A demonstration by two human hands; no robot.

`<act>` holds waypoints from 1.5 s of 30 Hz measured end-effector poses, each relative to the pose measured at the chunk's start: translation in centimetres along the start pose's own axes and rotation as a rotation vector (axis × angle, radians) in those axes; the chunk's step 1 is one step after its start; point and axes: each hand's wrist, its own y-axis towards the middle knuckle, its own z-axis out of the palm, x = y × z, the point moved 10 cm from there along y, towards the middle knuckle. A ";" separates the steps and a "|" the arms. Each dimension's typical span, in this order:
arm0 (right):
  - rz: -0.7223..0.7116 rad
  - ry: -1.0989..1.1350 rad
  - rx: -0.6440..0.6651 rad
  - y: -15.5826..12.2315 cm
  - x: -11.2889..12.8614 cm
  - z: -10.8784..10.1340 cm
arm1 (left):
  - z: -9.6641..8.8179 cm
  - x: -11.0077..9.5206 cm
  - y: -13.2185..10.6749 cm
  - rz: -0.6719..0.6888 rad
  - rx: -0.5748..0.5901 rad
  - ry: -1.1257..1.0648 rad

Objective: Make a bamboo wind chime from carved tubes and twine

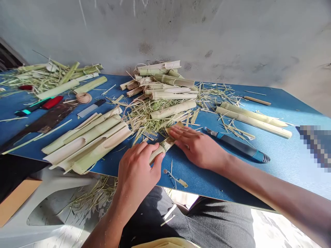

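My left hand (139, 168) is closed around the near end of a short bamboo piece (166, 144), thumb and fingers on either side of it. Over the far end of that piece lies my right hand (192, 144), its fingers pressed together on a tan sheet that looks like sandpaper (178, 126). The bamboo slants away from me just above the blue table (155, 179); whether it touches the top is hard to see. To the right of my right hand rests a utility knife (238, 146) with a blue and black handle.
Split bamboo pieces (90, 141) lie at the left, with more stacked in a pile (165, 81) at the back among shavings (160, 112). A large dark blade (49, 117), a small knife (90, 108) and a twine ball (84, 98) lie farther left. Bamboo strips (254, 120) sit right.
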 end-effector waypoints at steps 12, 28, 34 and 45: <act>-0.003 0.009 -0.013 -0.1 0.1 -0.1 | 0.2 -0.1 0.0 0.046 0.042 0.047; -0.046 0.150 0.028 0.7 2.1 0.9 | 0.3 -1.6 0.1 0.140 0.012 0.102; -0.013 0.200 0.023 0.5 2.3 1.0 | 0.6 -0.4 0.3 0.065 0.046 0.089; 0.068 0.160 0.040 0.2 1.9 1.1 | 0.9 -0.8 0.5 0.076 0.118 0.123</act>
